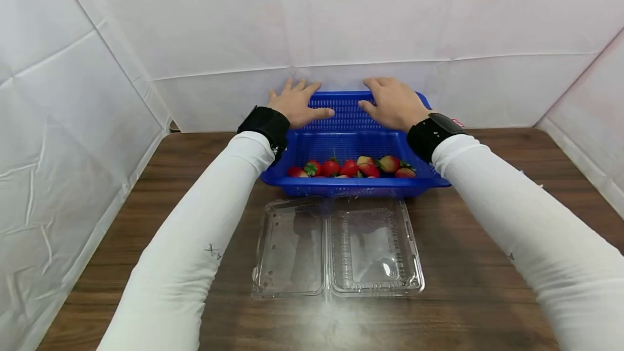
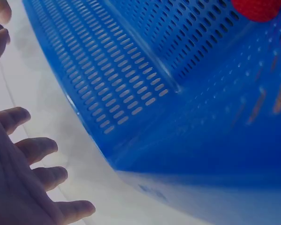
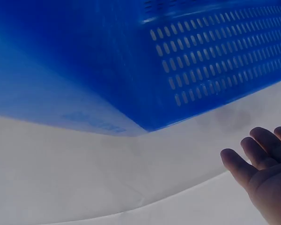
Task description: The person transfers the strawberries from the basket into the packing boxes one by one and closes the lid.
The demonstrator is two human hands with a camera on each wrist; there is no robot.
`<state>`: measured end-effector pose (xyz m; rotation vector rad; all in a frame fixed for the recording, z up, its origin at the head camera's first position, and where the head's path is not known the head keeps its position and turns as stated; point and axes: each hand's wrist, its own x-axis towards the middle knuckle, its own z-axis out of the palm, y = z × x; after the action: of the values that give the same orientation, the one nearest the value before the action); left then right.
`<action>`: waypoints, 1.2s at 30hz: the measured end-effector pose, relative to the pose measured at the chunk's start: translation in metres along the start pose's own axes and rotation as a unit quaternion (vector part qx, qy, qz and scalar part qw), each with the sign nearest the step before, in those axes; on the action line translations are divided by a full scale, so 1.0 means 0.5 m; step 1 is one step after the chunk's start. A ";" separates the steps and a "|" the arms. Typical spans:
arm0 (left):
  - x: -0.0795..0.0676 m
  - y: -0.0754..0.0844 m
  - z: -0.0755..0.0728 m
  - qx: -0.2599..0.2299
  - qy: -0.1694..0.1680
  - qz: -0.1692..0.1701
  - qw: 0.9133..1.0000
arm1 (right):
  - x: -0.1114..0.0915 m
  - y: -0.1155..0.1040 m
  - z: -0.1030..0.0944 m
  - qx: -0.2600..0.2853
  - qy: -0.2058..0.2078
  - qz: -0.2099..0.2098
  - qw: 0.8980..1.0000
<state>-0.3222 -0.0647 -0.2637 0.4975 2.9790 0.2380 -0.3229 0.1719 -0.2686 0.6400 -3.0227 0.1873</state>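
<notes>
A blue plastic basket (image 1: 346,182) with slotted walls stands against the back sheet. Along its front side lie several strawberries (image 1: 349,168), red with some pale patches; one strawberry (image 2: 258,8) also shows in the left wrist view. My left hand (image 1: 296,107) is over the basket's back left corner, fingers spread and thumb pointing inward. Over the back right corner is my right hand (image 1: 394,106), its fingers loosely extended. Neither hand holds anything. In both wrist views the fingers appear apart from the basket wall.
In front of the basket, a clear plastic clamshell box (image 1: 298,253) lies unfolded on the brown wooden table (image 1: 468,286), its two halves side by side. White sheets (image 1: 370,15) enclose the back and both sides.
</notes>
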 end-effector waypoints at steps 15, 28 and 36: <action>-0.078 -0.083 -0.020 -0.155 0.076 0.022 0.985 | -0.071 0.010 -0.050 0.009 0.009 -0.050 0.999; -0.162 -0.152 0.017 -0.285 0.142 0.005 0.948 | -0.126 0.017 -0.035 0.012 -0.046 -0.027 0.999; -0.220 -0.195 0.093 -0.292 0.166 -0.080 0.939 | -0.166 0.032 -0.005 0.070 -0.075 -0.007 0.995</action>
<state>-0.2432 -0.1858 -0.3168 0.1506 3.0020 1.2469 -0.2533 0.2199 -0.2735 0.7179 -3.1697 0.3686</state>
